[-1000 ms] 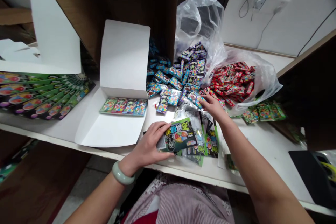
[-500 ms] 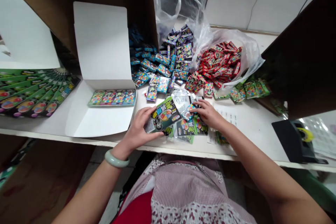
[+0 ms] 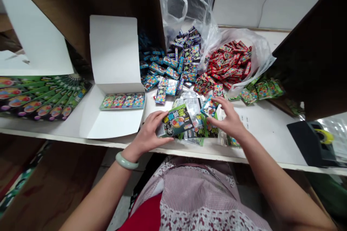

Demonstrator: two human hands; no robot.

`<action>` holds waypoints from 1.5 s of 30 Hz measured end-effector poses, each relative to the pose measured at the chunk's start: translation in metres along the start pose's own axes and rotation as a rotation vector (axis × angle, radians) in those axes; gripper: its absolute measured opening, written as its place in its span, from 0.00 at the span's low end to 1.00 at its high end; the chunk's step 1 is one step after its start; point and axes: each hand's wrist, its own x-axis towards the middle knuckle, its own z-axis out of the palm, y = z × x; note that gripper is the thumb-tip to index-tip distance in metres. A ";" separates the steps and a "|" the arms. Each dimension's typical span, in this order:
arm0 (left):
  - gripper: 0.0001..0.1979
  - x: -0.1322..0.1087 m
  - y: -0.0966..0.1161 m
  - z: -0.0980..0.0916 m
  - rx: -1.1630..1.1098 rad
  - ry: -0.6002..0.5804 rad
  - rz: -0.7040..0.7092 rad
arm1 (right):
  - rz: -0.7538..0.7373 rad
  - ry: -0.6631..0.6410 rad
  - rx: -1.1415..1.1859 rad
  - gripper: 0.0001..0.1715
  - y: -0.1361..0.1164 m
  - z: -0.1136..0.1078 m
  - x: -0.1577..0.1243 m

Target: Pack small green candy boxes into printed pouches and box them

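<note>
My left hand grips the left edge of a black and green printed packet, fingers behind it and thumb along the lower side. My right hand pinches a small blue candy box between thumb and fingers, just right of the packet. Beneath both hands lie more black and green packets in clear plastic, partly covered. To the left stands an open white carton with a row of small coloured boxes inside.
Piles of blue boxes, purple boxes and red boxes lie behind, the red ones in a clear plastic bag. Green boxes sit farther right. A tape dispenser stands at right, fanned printed cartons at left.
My right hand has moved right and slightly up with the blue candy box, which now sits apart from the packet. My left hand keeps hold of the packet. The view has shifted slightly.
</note>
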 end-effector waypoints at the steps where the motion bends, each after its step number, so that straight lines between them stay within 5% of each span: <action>1: 0.44 0.000 0.001 0.000 0.001 -0.010 0.018 | -0.086 -0.054 0.023 0.36 -0.004 -0.015 0.001; 5: 0.46 0.004 0.003 0.002 -0.007 -0.047 0.083 | -0.361 -0.409 -0.061 0.39 -0.027 -0.055 0.008; 11: 0.46 0.007 0.007 0.000 -0.053 -0.133 0.120 | -0.454 -0.577 -0.159 0.37 -0.041 -0.058 0.022; 18: 0.46 0.008 0.014 0.004 -0.066 -0.078 0.071 | -0.341 -0.530 0.101 0.41 -0.045 -0.048 0.024; 23: 0.45 0.007 0.021 0.002 0.080 0.043 0.059 | 0.006 -0.214 0.209 0.22 -0.050 -0.023 -0.002; 28: 0.48 0.006 0.043 0.002 0.126 0.126 0.006 | 0.251 -0.209 0.523 0.29 -0.059 -0.002 -0.021; 32: 0.36 0.008 0.066 0.017 -0.299 0.115 -0.161 | 0.302 -0.128 0.666 0.21 -0.062 -0.017 -0.016; 37: 0.26 -0.003 0.077 0.058 -0.894 0.128 -0.462 | 0.167 -0.145 0.400 0.17 -0.056 -0.023 -0.014; 40: 0.29 -0.015 0.076 0.072 -1.004 0.086 -0.524 | 0.114 -0.195 0.341 0.16 -0.048 -0.009 -0.021; 45: 0.34 -0.016 0.072 0.068 -0.999 0.140 -0.471 | 0.137 -0.242 0.402 0.15 -0.042 0.004 -0.029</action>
